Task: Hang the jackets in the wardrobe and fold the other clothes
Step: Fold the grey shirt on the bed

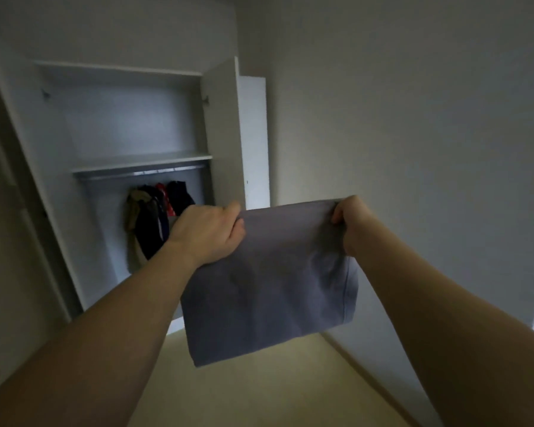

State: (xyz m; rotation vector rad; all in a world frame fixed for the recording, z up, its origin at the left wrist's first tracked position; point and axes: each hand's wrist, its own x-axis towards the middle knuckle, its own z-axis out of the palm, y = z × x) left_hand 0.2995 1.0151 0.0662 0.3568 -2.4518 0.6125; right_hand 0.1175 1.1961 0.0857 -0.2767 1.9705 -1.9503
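Here the grey garment is pinched at its top corners by the left hand and right hand, each grip closed on cloth. It is held in the air, probably so it hangs flat for folding. Jackets are already hung in the wardrobe.

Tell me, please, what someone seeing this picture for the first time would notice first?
The eye lands on the grey-blue garment held up in mid-air at the centre, the left hand and the right hand each keeping a grip on a top corner. Behind it to the left stands the open white wardrobe, where several dark jackets hang below the rail.
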